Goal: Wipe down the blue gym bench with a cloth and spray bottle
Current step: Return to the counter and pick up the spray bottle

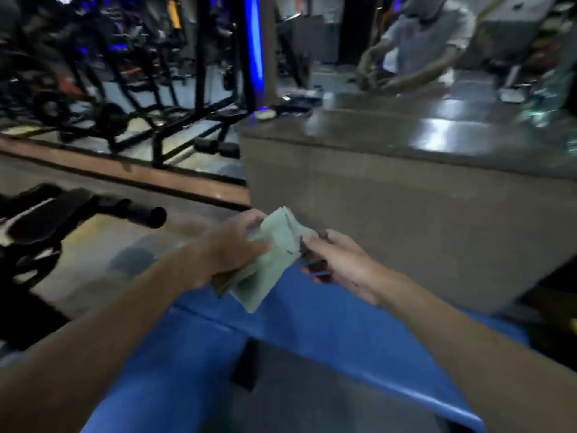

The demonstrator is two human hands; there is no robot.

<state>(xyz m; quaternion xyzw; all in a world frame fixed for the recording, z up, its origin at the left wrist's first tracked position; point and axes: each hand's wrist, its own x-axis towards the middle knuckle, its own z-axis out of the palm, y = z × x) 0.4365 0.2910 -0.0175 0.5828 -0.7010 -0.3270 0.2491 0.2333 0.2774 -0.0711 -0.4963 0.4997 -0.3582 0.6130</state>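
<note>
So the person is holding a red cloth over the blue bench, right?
Not quite. The cloth is pale green, not red. The head view shows the left hand holding it over the blue bench.

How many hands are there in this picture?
4. The left hand grips the green cloth and the right hand is beside it, both above the blue bench. Two more hands belong to the person behind the counter. Others may be hidden.
</note>
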